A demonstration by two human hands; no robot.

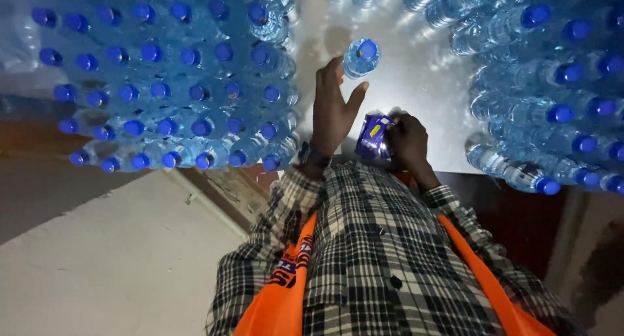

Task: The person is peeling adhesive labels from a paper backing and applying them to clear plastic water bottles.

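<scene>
In the head view, one single water bottle (361,56) with a blue cap is standing alone on the shiny metal surface (422,89), just beyond the fingertips of the left hand (333,108). Two large masses of blue-capped bottles are flanking the hands: a packed block of bottles (162,82) to the left of the left hand, too many to count surely, and a second heap of bottles (552,89) to the right of the right hand, lying at mixed angles. A few more bottles are showing at the far edge of the surface, cut off by the frame.

The left hand is reaching forward with fingers spread and straight, wide open, thumb out to the side; its fingertips are just beside the lone bottle, and I cannot tell whether they are touching it. A dark watch (314,157) is sitting on that wrist. The right hand (406,141) is curling closed around a small blue-purple label roll (375,136) with a yellow patch, holding it just to the right of the left palm. Below the hands, a plaid shirt (377,258) and orange straps (286,290) are filling the foreground.
</scene>
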